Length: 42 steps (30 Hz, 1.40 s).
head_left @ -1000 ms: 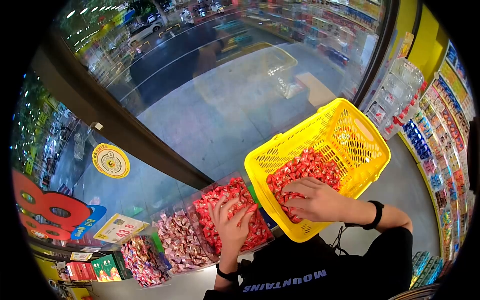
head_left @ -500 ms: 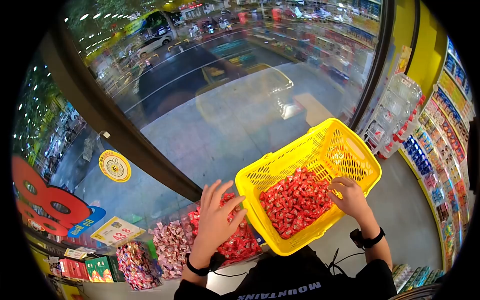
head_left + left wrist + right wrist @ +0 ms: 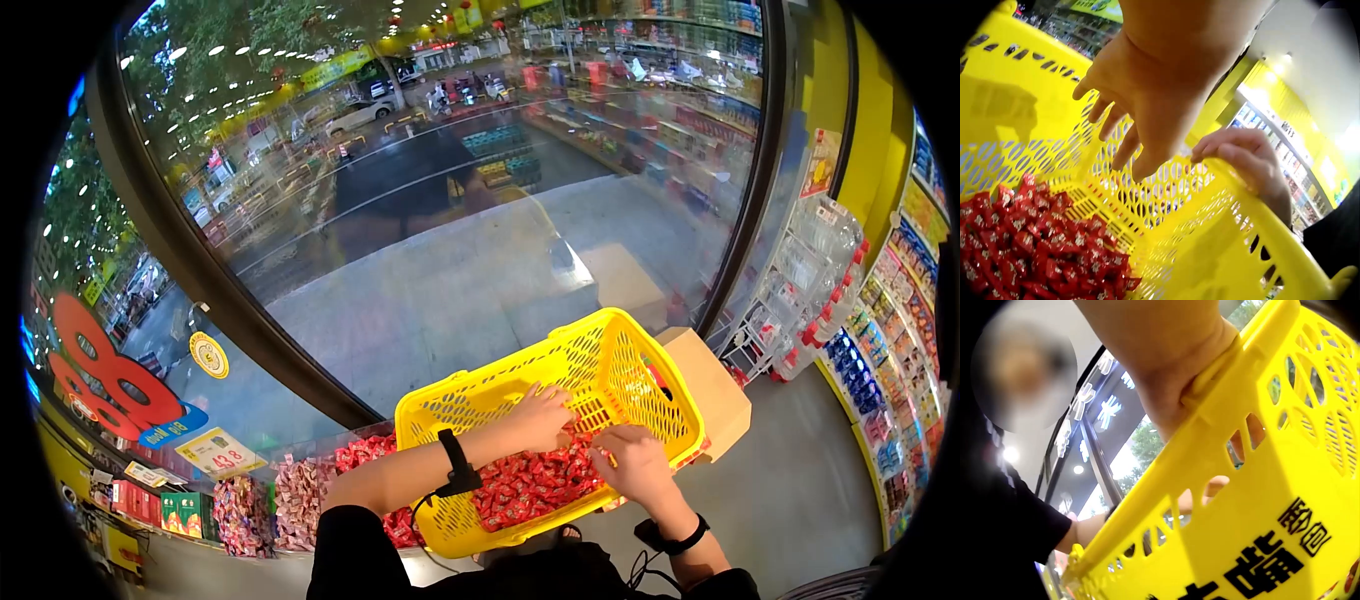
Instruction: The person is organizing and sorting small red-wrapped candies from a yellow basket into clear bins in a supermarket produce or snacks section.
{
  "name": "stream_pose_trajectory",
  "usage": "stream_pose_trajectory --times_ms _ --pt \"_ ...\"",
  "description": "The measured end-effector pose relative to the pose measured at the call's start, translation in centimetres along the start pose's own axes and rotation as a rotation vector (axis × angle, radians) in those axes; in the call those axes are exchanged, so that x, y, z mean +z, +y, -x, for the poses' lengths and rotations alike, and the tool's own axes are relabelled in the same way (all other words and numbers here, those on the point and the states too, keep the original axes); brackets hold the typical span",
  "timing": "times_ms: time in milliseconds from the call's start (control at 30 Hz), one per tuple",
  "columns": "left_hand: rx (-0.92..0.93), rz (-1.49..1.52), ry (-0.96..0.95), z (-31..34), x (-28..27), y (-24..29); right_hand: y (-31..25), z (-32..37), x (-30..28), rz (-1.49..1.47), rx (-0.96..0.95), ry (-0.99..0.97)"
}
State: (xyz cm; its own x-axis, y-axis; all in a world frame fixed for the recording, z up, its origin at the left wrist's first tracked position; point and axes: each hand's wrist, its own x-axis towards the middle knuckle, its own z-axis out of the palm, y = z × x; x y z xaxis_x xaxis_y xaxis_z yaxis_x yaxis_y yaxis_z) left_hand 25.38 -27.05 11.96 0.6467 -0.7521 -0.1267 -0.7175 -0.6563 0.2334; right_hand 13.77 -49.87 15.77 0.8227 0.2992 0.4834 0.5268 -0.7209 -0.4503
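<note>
Your left hand (image 3: 540, 415) is inside the yellow plastic basket (image 3: 662, 368), above the red candies (image 3: 535, 485); the left wrist view shows its fingers loose, apart and holding nothing. Your right hand (image 3: 635, 462) bends over the rim; you cannot tell whether it grips anything. Only the right wrist view shows the bold black characters (image 3: 1266, 565) on the basket's smooth outer wall. Oval slots pierce the basket's sides, and glossy, crinkled wrappers heap up inside.
</note>
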Motion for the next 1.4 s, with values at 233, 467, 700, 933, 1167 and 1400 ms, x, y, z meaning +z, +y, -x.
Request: stream_pose_trajectory --times_ms 233,467,700,933,1167,1400 --pt "-0.058 -0.242 -0.395 -1.7 8.8 -0.1 0.5 0.0 -0.1 -0.016 -0.008 -0.090" --pt "0.085 -0.384 -0.358 -1.4 12.1 0.1 0.9 0.0 0.4 -0.023 -0.010 -0.072" --pt "0.084 -0.403 -0.467 -0.8 9.4 2.1 0.4 0.0 0.2 -0.021 0.031 -0.074" --pt "0.068 -0.468 -0.534 -2.7 6.7 3.3 0.4 0.3 0.7 -0.056 0.102 -0.049" --pt "-0.001 -0.509 -0.712 -0.9 10.8 1.4 -0.6 0.1 0.7 -0.033 0.154 -0.006" --pt "0.115 -0.579 -0.732 -2.3 14.0 1.6 -0.3 0.3 0.5 -0.020 0.166 0.014"
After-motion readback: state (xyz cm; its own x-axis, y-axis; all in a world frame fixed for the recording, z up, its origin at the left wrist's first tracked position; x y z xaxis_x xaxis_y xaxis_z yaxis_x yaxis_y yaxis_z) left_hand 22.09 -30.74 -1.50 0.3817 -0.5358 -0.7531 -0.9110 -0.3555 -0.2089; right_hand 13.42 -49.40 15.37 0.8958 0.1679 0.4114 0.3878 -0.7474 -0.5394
